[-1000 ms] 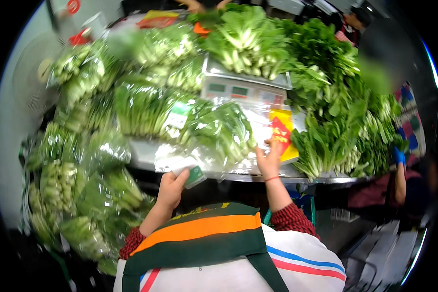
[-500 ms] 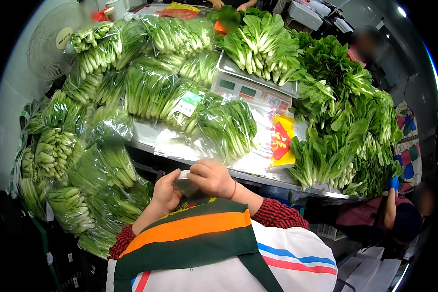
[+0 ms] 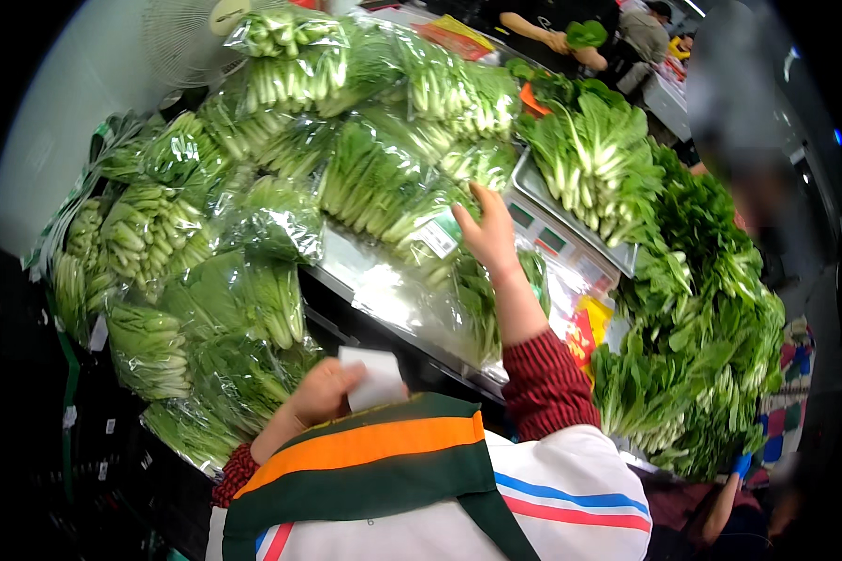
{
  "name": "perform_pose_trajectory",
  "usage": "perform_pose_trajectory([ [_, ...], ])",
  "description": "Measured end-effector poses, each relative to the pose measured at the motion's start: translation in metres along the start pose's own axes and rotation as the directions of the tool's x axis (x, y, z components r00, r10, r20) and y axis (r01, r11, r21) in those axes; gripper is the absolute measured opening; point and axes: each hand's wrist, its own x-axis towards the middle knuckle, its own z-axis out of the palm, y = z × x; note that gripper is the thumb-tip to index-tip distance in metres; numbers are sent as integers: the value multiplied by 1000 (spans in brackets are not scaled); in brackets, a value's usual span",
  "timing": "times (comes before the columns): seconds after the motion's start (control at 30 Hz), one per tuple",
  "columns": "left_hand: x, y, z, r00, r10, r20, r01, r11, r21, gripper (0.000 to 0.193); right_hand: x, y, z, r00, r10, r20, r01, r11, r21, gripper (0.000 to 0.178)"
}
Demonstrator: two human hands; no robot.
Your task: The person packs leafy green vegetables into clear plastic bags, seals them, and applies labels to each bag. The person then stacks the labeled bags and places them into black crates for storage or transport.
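L hand: your L hand [image 3: 324, 391] is low, nr the green apron w/ orange stripe [image 3: 360, 444]; thumb & fingers are pinched tight on a white slip.
White slip [image 3: 374, 372]: up off the table, in your L hand, just above the apron's top edge; detail blurred.
R hand: your R hand [image 3: 489, 234] is stretched fwd, thumb & fingers spread wide, gripping nothing that shows; can't tell if fingertips touch the bag beneath.
Label: white-&-green label [image 3: 436, 234] on a clear bag, just left of your R hand.
Bagged greens: clear bags of greens [image 3: 370, 178] in rows, ctr & upper left; another bag [image 3: 477, 299] lies nr the table's front edge, partly behind your R forearm.
Left stack: more bagged greens [image 3: 150, 234] piled at your left, lower ones reaching nr your L forearm.
Table: metal tabletop [image 3: 346, 262] shows btwn the bags, its edge slanting down to the right.
Scale: scale w/ displays [image 3: 552, 241] right of your R hand; loose greens [image 3: 594, 154] heaped on its tray.
Packet: red-&-yellow packet [image 3: 589, 327] below the scale, nr your R sleeve.
Right pile: loose leafy greens [image 3: 702, 309] all down the table's right side.
Others: co-worker's hands [image 3: 566, 45] at top w/ a green leaf [image 3: 587, 34]; blue-gloved hand [image 3: 742, 465] lower right, by the pile.
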Motion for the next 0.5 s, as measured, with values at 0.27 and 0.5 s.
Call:
perform_pose_trajectory([
  [0.27,-36,-5,-3,985,108,-131,-54,930,364,38,89,-8,119,950,92,299,-132,984,119,55],
  [0.5,-18,-3,-28,751,250,-611,-453,869,-201,34,13,-71,87,802,-443,401,354,893,278,40],
])
